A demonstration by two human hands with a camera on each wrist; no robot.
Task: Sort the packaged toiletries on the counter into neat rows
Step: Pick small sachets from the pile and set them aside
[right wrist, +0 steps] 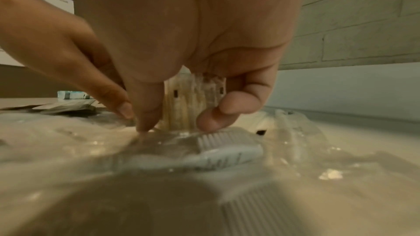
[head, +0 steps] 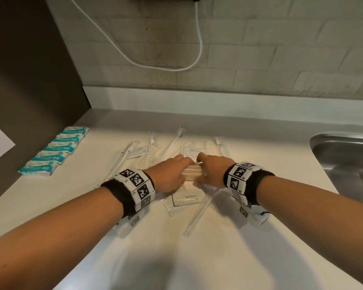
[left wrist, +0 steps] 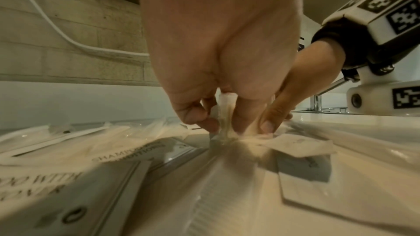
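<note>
Both hands meet over the middle of the white counter (head: 249, 147). My left hand (head: 171, 174) and right hand (head: 209, 171) grip, from opposite sides, a small stack of clear-wrapped beige packets (head: 193, 174) held on edge on the pile. In the left wrist view the left hand (left wrist: 218, 125) pinches the stack (left wrist: 225, 112). From the right wrist, thumb and fingers of the right hand (right wrist: 172, 123) curl round the stack (right wrist: 193, 100). Under the hands lie a Toothpaste sachet (head: 188, 198), a shampoo sachet (head: 194, 151) and wrapped toothbrushes (head: 174, 141).
A neat row of teal packets (head: 55, 151) lies along the dark left wall. A steel sink (head: 344, 155) is set into the counter at right. A wrapped comb (right wrist: 227, 148) lies just before the right hand. A white cable (head: 199, 51) hangs on the tiled back wall.
</note>
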